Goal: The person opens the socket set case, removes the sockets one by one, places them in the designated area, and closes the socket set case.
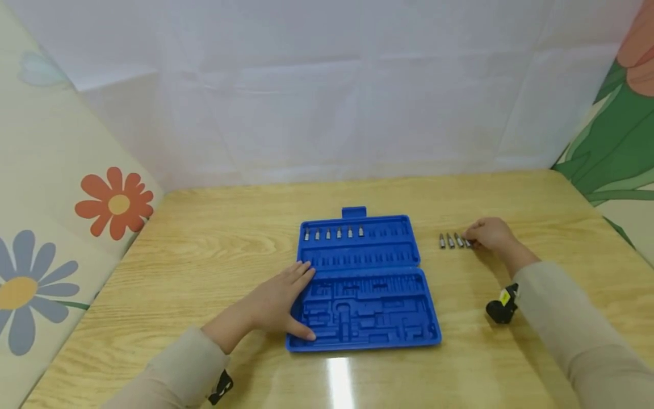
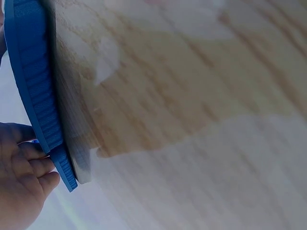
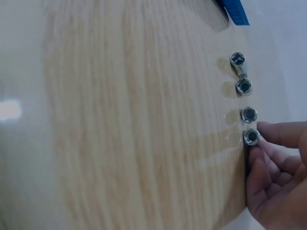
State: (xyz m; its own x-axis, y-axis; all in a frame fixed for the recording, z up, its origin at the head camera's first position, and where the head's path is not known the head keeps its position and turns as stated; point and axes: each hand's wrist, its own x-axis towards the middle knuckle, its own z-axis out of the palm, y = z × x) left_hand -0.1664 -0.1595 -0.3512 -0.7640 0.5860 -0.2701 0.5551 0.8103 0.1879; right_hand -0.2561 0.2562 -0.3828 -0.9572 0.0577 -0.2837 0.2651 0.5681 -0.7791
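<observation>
A blue plastic tool case lies spread flat on the table, its moulded slots facing up. Several silver socket bits stand in a row along the left of its upper half. My left hand rests on the case's left edge, fingers spread and thumb over the lower corner; the left wrist view shows its fingers at the blue side wall. To the right of the case, several loose socket bits lie side by side. My right hand pinches the rightmost socket bit between thumb and fingers.
The wooden table runs back to a white sheet. Flower-patterned panels stand at both sides. A latch tab sticks out from the case's far edge. Black wrist cameras hang below both sleeves.
</observation>
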